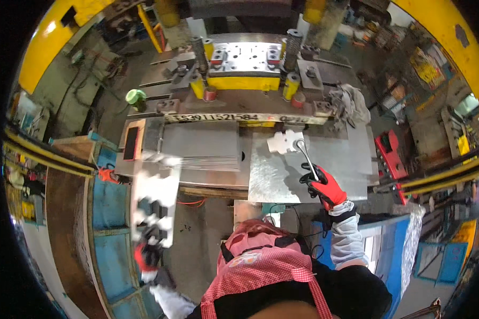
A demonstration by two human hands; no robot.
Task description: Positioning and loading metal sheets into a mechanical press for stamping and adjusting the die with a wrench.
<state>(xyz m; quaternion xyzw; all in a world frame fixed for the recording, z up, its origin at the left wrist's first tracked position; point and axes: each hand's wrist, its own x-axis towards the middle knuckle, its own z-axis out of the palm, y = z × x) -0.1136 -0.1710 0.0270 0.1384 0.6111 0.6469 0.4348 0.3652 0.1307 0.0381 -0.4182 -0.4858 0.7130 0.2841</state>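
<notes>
Over metal sheet (266, 183), notched plate (282, 142), slim tool (306, 156)

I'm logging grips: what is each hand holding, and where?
Right hand: a rod-like tool, by its near end. Left hand: a blurred, notched metal strip, apparently by its near end.

From my remote post I see a green container (137, 99) at left, beyond a dark, red-edged slab (131, 142). To the right I make out crumpled grey cloth (352, 103) and clear plastic wrap (414, 234).

The cut plate (282, 142) is right of the sheet stack (201, 139).
</notes>
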